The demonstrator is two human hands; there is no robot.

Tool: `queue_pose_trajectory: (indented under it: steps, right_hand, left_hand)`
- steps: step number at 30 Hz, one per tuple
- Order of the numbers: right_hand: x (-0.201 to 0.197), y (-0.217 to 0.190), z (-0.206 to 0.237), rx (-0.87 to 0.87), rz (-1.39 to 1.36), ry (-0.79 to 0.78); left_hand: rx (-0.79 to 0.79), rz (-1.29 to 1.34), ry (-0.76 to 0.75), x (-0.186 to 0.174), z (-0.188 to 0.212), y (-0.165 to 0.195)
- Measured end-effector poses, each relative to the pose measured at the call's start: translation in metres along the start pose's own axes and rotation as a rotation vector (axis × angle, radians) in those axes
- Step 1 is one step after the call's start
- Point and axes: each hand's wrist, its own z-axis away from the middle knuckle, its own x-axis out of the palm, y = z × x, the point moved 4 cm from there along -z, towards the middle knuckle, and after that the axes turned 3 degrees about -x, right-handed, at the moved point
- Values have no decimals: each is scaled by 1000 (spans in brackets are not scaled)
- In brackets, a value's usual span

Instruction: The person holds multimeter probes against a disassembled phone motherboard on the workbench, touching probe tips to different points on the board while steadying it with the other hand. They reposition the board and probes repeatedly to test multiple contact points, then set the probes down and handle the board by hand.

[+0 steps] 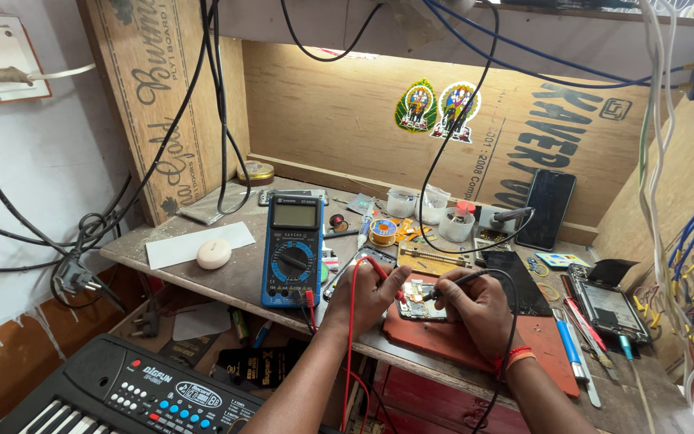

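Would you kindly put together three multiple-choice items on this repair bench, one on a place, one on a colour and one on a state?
1. Where does the multimeter lie?
A. Beside the left hand
B. Beyond the right hand
C. On the keyboard

2. What colour is the probe in the left hand?
A. Black
B. Red
C. Yellow

3. How is the dark phone placed?
A. Flat on the bench
B. Propped against the back board
C. Held in a hand

Answers: 1 A, it sits just outward of that hand; 2 B, its lead is red too; 3 B, it leans upright on the plywood.
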Motion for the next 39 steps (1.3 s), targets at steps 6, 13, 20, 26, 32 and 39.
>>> queue_pose_trajectory:
  steps: [6,13,20,26,32,39]
  right_hand:
    - [3,-5,2,10,76,-49]
    - [4,-4,2,35,94,-67]
    - [4,-4,1,29,116,-55]
    - [4,-4,1,48,122,-48]
    - [5,-4,1,44,94,-50]
    - [5,-2,1,46,90,-50]
  left_hand:
    - [-22,-61,-26,3,0,-2]
    - [-36,-77,0,4,-1,-5]
    - [-66,-67,40,3,0,-6]
    - [-90,-100,34,4,-1,-6]
    - [-62,-88,60,3,-1,-6]
    - [-83,-103,83,3,-2,-8]
